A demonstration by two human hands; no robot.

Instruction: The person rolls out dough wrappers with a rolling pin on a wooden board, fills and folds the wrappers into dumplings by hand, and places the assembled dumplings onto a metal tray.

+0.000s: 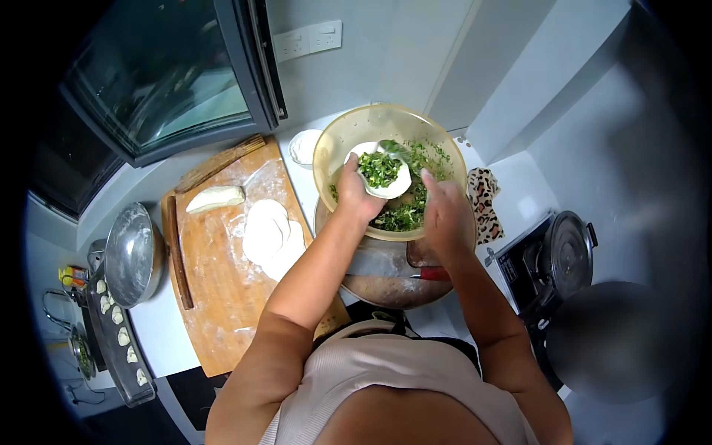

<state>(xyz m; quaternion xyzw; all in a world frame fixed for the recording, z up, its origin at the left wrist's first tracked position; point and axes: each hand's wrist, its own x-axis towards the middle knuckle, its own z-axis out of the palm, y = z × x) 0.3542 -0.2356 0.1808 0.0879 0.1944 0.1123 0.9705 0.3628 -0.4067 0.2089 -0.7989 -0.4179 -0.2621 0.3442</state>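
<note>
My left hand (361, 194) holds a round white dough wrapper (401, 185) over the large yellowish bowl (331, 142). Chopped green filling (380, 170) lies heaped on the wrapper. At the bowl's right side is my right hand (446, 215), slightly blurred, its fingers curled with one pointing forward. A dark green, spoon-like shape (395, 150) meets the filling's far edge; its link to my right hand is unclear. More chopped green filling (400, 216) covers the bowl's bottom.
Left of the bowl, a floured wooden board (215, 297) carries stacked wrappers (271, 233), a dough roll (215, 198) and a rolling pin (178, 252). A red-handled knife (434, 274) lies below the bowl. Farther left are a metal bowl (133, 256) and a tray (111, 334) of dumplings.
</note>
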